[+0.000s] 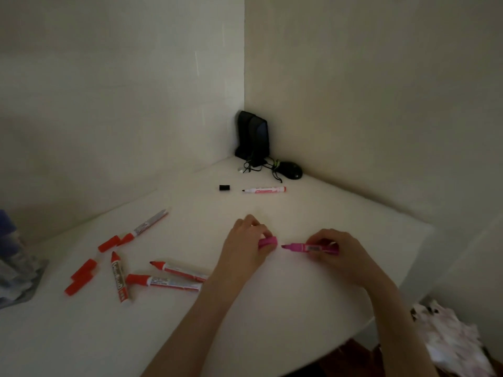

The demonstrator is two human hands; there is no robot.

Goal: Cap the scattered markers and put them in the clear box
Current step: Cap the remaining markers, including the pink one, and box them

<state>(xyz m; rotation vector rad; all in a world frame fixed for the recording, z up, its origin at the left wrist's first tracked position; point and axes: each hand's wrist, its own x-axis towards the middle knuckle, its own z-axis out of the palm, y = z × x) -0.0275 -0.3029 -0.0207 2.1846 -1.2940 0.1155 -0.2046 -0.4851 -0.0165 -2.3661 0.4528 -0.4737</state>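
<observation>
At the far left edge of the bench [285,308] stands the clear box [16,270], blurred and partly cut off by the frame, well apart from both hands. To its right, three loose red caps [84,268] lie among four red markers [179,271]. At least two of these show bare tips; the light is too dim to judge the others. Farther back, near the corner, a black cap [224,187] lies just beside a white marker [264,190] whose dark tip points at it. Black speakers [251,137] and a mouse [292,170] sit behind them.

The left hand [245,240] pinches a pink cap [268,242] in its curled fingers, with the free end turned to the right. A small gap of bench separates the cap from the pink marker [302,248]. The right hand [334,251] grips this marker around the rear of the barrel. Its long axis runs left to right, nearly level, and the bare tip points left, straight at the cap.

The coming move seems to turn on that one line. Cap and tip are near but not touching, so they should only need to close along the marker's own axis. Any tilt of the cap could make the tip catch its rim. Once the marker is capped, the box lies far to the left, so the left hand is the nearer one to carry it there.
</observation>
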